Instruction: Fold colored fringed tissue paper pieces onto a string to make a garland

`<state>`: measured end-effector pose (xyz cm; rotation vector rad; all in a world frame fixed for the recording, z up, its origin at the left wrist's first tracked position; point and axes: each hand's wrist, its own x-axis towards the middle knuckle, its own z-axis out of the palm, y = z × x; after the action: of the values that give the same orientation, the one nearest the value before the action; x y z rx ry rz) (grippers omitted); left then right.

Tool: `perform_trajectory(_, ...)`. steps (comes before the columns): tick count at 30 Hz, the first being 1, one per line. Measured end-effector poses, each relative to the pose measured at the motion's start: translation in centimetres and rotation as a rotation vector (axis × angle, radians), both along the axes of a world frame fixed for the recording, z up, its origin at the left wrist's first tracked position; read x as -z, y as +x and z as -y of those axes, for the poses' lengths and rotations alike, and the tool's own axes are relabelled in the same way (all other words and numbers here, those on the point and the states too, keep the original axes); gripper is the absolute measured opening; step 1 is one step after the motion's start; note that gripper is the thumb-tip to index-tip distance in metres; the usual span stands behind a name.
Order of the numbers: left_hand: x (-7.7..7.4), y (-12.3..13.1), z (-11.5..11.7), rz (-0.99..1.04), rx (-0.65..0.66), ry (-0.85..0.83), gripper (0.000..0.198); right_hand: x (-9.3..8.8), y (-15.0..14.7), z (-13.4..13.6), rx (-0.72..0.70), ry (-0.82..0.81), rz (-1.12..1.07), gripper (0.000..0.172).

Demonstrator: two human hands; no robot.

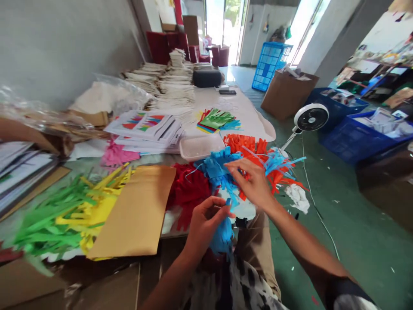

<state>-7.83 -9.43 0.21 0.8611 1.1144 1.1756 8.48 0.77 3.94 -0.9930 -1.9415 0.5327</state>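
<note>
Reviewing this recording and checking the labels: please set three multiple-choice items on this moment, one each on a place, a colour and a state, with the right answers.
1. Where does the white desk fan stand?
A. On the floor to the right of the table
B. Inside a cardboard box
C. On top of the stacked papers

2. What colour is the fringed paper held in the left hand?
A. Green
B. Blue
C. Yellow

3. How does the tan paper sheet lie?
A. Rolled into a tube
B. Standing on edge
C. Flat, overlapping the yellow fringes

Answers:
1. A: its stand goes down beyond the table's edge.
2. B: blue strips hang below the fingers.
3. C: its broad face shows, with its edge over the yellow strips.
</note>
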Motion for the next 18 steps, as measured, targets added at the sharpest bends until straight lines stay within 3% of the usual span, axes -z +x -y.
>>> perform_trajectory(4,0.1,-1.7,0.3,0.015,-0.077,-0.028,0.032,-0.4,-5.1,-7.6,0.102,-0.028,0.562,0.032)
perform_trajectory(8,0.1,-3.4,0.8,-0.002,-0.12,-0.016,0.03,0.6,-10.3,-12.6,0.112,-0.098,0.746,0.026)
perform_trajectory(12,0.4,-4.4,1.4,0.014,-0.133,-0.025,0.026,1.9,-12.7,-14.7,0.109,-0.157,0.82,0.02)
perform_trajectory(18,0.7,-5.3,2.1,0.068,-0.143,-0.004,0.024,2.4,-12.8,-14.7,0.134,-0.13,0.798,0.022)
